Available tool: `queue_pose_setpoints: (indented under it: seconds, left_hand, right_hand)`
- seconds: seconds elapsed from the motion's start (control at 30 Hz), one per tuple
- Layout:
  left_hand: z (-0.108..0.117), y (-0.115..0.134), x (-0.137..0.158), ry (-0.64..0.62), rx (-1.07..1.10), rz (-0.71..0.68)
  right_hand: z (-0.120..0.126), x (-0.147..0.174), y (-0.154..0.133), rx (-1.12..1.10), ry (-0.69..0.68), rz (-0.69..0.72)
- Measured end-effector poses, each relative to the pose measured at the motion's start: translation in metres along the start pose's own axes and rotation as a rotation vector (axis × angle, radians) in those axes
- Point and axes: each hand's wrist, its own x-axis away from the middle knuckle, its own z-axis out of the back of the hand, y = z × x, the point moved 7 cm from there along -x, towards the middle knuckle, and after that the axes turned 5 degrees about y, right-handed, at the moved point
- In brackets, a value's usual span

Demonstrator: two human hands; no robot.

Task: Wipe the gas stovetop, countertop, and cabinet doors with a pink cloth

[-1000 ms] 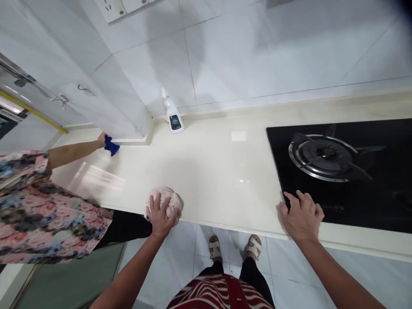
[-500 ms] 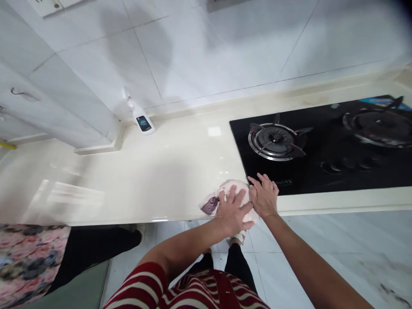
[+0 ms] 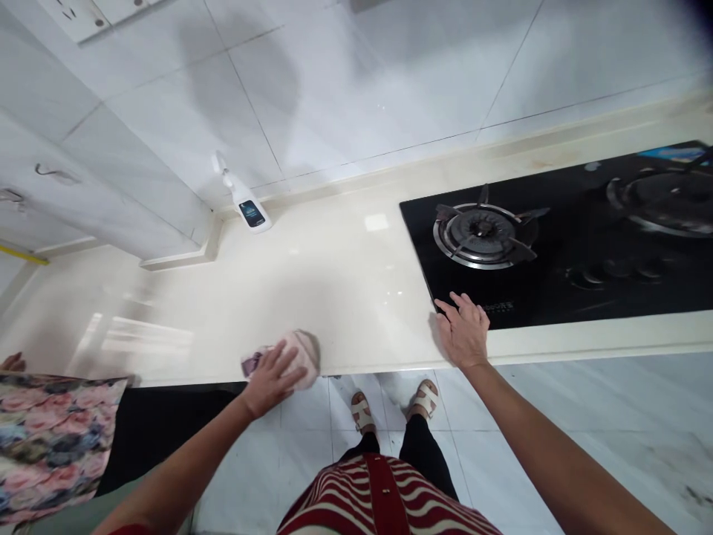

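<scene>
My left hand (image 3: 277, 377) lies over a pale pink cloth (image 3: 304, 357) with a purple patch, near the front edge of the cream countertop (image 3: 345, 290). Its fingers are stretched across the cloth and press it against the surface. My right hand (image 3: 463, 331) rests at the front left corner of the black gas stove (image 3: 462, 293), fingers spread and nothing held. Its fingertips touch the glass, while the palm is over the counter's front strip.
A white spray bottle (image 3: 250, 208) stands against the tiled wall at the back. The stove's left burner (image 3: 482, 232) has a raised pan support. At the left, beside the counter, is another person in a floral top (image 3: 53, 438), with one hand (image 3: 12, 362) at the edge.
My left hand has slid the cloth leftward along the counter's front, away from the stove. My right hand has stayed at the stove corner. The view has shifted slightly.
</scene>
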Motion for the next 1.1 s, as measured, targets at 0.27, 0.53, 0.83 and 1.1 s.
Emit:
queue_pose_setpoints:
  seconds: [0.27,0.53,0.83,1.1]
  left_hand:
    - [0.015,-0.085,0.075,0.111,-0.096,0.379]
    - [-0.014,0.046,-0.013,0.121,-0.025,0.154]
    - [-0.019,0.224,-0.166,0.142,0.247,-0.195]
    - [0.0,0.19,-0.161,0.215,0.419,-0.103]
  right_hand:
    - [0.003,-0.004,-0.006,-0.007,-0.001,-0.049]
    - [0.003,-0.005,-0.008,-0.006,0.0,-0.057]
    - [0.0,-0.004,-0.002,0.001,-0.014,-0.038]
    - [-0.002,-0.005,0.006,-0.048,0.0,-0.041]
